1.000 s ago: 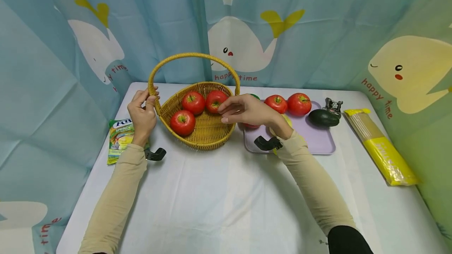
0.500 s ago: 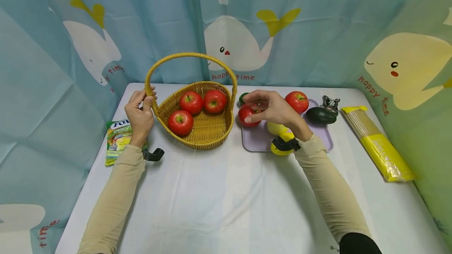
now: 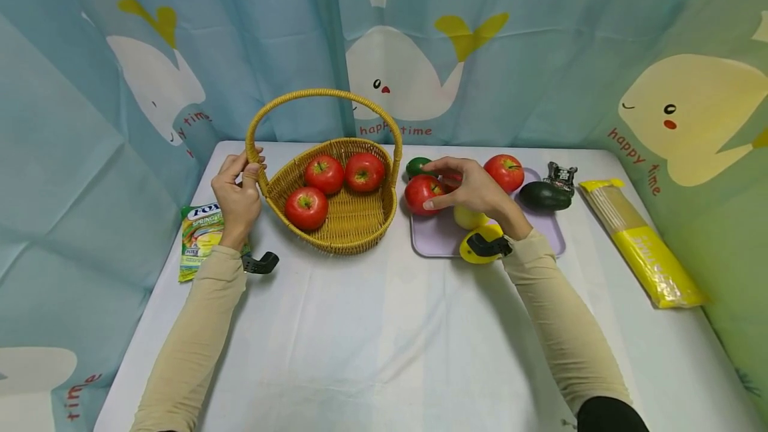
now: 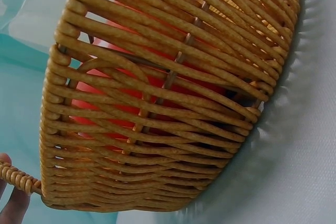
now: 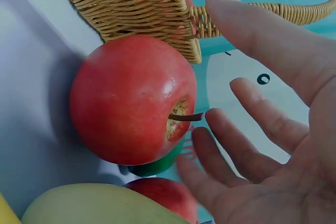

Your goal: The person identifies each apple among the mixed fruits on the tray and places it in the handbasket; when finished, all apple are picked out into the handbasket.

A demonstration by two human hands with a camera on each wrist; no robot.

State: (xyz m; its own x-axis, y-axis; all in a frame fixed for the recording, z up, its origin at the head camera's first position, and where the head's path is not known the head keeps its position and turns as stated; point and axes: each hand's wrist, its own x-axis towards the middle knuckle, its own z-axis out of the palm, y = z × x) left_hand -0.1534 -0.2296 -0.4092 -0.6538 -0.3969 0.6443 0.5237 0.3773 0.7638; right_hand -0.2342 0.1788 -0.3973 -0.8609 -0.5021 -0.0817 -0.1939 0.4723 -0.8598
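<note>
My left hand (image 3: 237, 199) grips the foot of the handle (image 3: 324, 93) of a yellow wicker basket (image 3: 354, 229); two of its fingertips show by the handle in the left wrist view. Inside the basket lie three red apples (image 3: 307, 209). Over the left part of a lilac tray (image 3: 433, 240), my right hand (image 3: 477, 189) is spread around another red apple (image 3: 423, 194). In the right wrist view the fingers stand apart from this apple (image 5: 131, 98), near its stem. A second tray apple (image 5: 165, 198) is partly hidden behind a pale yellow-green fruit (image 5: 100, 205).
Also on or beside the tray are another apple (image 3: 505, 173), a dark green avocado-like fruit (image 3: 545, 197), a green item (image 3: 418, 166), a yellow item (image 3: 474, 247) and a small black packet (image 3: 561, 177). A yellow noodle packet (image 3: 651, 255) lies right, a green packet (image 3: 201, 242) left.
My right hand has left the apple at the basket's right side and moved right to the tray, lowering around the apple there. My left hand keeps its grip on the handle.
</note>
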